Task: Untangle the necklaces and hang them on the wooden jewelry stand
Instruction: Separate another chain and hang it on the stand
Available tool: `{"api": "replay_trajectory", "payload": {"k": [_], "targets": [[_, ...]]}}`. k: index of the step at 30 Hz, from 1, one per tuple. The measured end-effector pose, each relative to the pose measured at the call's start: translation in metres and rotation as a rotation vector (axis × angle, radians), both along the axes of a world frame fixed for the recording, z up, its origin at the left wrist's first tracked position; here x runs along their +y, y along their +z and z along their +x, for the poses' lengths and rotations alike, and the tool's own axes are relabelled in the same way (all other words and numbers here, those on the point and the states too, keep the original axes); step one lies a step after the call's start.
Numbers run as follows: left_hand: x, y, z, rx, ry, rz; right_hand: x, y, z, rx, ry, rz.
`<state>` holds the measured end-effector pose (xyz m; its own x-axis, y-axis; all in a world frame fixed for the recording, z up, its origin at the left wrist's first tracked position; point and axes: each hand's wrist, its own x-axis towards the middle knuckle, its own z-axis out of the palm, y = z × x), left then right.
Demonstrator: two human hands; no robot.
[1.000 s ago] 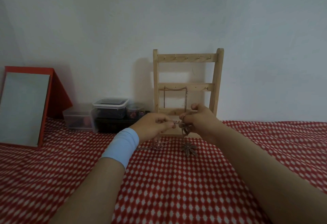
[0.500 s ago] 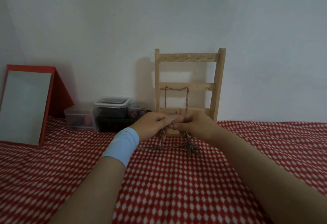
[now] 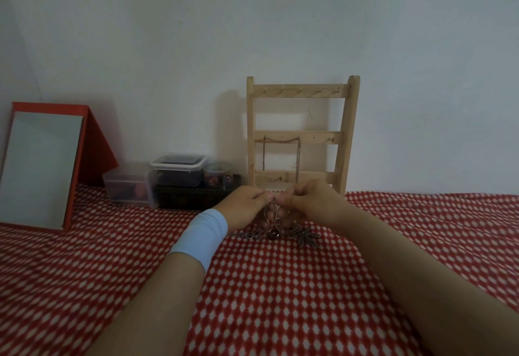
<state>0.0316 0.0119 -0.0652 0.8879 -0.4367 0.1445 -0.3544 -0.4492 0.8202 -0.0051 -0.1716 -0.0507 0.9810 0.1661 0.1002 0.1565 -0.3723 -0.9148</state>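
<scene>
The left hand (image 3: 244, 205) and right hand (image 3: 309, 201) each pinch the tangled necklaces (image 3: 273, 219), whose knot hangs just below their fingertips onto the red checkered cloth (image 3: 280, 285). One chain (image 3: 298, 159) hangs on the single wooden jewelry stand (image 3: 346, 136) behind.

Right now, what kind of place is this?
Probably a bedroom or dressing corner at home: a red-framed mirror, a wooden jewelry stand and plastic storage boxes sit against a plain wall, on a red checked cloth.
</scene>
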Motion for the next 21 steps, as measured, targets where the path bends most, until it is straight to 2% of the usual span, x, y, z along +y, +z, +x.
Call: {"api": "replay_trajectory", "payload": {"k": [2, 7, 11, 16, 19, 21], "targets": [[0.000, -0.003, 0.003, 0.015, 0.031, -0.040, 0.000, -0.001, 0.001, -0.024, 0.014, -0.018], [0.001, -0.009, 0.005, 0.216, 0.057, -0.264, 0.004, -0.005, 0.004, -0.139, -0.027, -0.052], [0.002, -0.014, 0.005, 0.338, 0.006, -0.416, 0.008, -0.009, 0.002, -0.366, -0.090, -0.270], [0.003, -0.016, 0.004, 0.383, -0.019, -0.429, 0.011, -0.010, 0.000, -0.531, -0.068, -0.496], [0.002, -0.017, 0.005, 0.303, 0.028, -0.328, 0.011, -0.011, 0.001, -0.510, -0.076, -0.486], [0.000, -0.015, 0.007, 0.076, 0.138, -0.202, 0.010, -0.012, 0.002, -0.469, -0.105, -0.429]]}}
